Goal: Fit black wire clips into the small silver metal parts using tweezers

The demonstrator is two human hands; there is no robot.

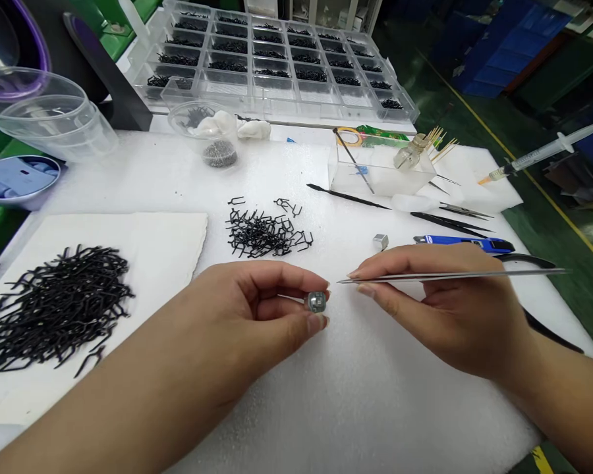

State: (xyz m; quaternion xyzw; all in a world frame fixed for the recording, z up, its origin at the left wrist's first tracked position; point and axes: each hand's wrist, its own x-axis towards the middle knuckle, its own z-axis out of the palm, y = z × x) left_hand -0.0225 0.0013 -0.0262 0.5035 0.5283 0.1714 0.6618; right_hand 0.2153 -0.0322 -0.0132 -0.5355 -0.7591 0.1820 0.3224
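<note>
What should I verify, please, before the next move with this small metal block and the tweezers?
Small metal block pinched in the left hand: ok.
Tweezers held in the right hand, tips apart from the block: ok.
Tweezer tips holding a piece: not ok, they look empty.
Loose black wire clips within reach on the white foam: ok.
Block's surface condition: cannot tell, too small to see.

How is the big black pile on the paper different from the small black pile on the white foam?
The big pile is larger and denser than the small pile. The big pile lies on paper, the small pile directly on foam. Both are bent black wire pieces.
</note>
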